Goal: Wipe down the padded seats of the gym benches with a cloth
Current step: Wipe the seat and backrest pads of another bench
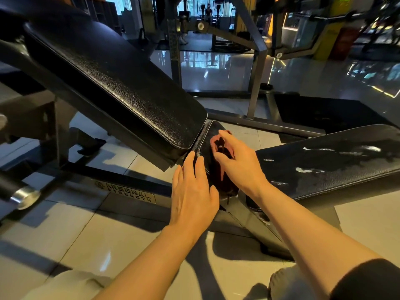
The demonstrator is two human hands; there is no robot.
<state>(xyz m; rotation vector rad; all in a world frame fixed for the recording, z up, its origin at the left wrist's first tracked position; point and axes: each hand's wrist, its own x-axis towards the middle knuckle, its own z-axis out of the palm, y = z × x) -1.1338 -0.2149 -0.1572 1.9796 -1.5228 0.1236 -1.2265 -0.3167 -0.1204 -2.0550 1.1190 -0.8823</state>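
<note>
A dark red cloth (223,167) lies on the small black padded seat (204,139) of the bench, just below the tilted black backrest pad (121,83). My right hand (238,163) pinches the cloth's upper part with curled fingers. With straight fingers, my left hand (193,191) lies flat on the seat's left edge beside the cloth. A second black pad (333,165) at the right shows wet streaks.
The bench's dark steel frame (129,191) runs across the tiled floor (75,230) at the left. A chrome-capped bar end (23,197) sticks out at the far left. Grey uprights of another machine (257,68) stand behind. My knees show at the bottom edge.
</note>
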